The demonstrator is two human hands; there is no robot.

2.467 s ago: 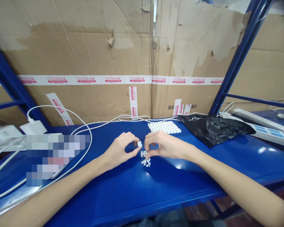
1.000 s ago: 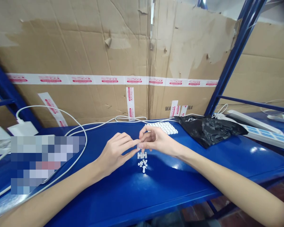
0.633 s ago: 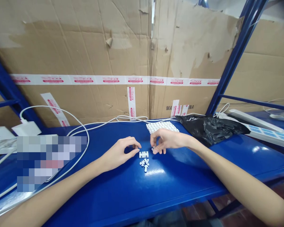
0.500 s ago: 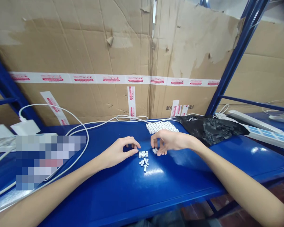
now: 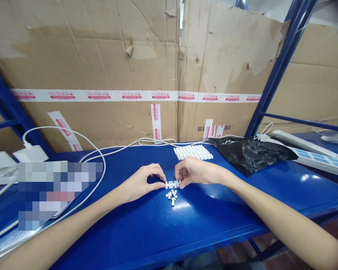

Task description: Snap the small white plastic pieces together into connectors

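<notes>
As your hands meet over a white plastic connector strip (image 5: 172, 184) on the blue steel desk (image 5: 146, 228), your left hand (image 5: 141, 183) comes in from one end and your right hand (image 5: 197, 171) from the other. Both grips are pinched closed on the strip: your left thumb (image 5: 162, 185) sits at its left end, your right fingertips (image 5: 180, 183) at its right. The strip lies level between the hands, just above a small loose cluster of white plastic pieces (image 5: 171, 197). Beyond your right hand sits a neat block of white pieces (image 5: 193, 152), beside a crumpled black plastic bag (image 5: 250, 154). The desk's front edge (image 5: 157, 249) runs well below your hands, with blue surface between. At the back, a white cable (image 5: 115, 147) trails along a taped cardboard carton (image 5: 101, 63). A pixelated object (image 5: 56, 195) lies off to your left, and a power strip (image 5: 318, 161) lies far to your right.
</notes>
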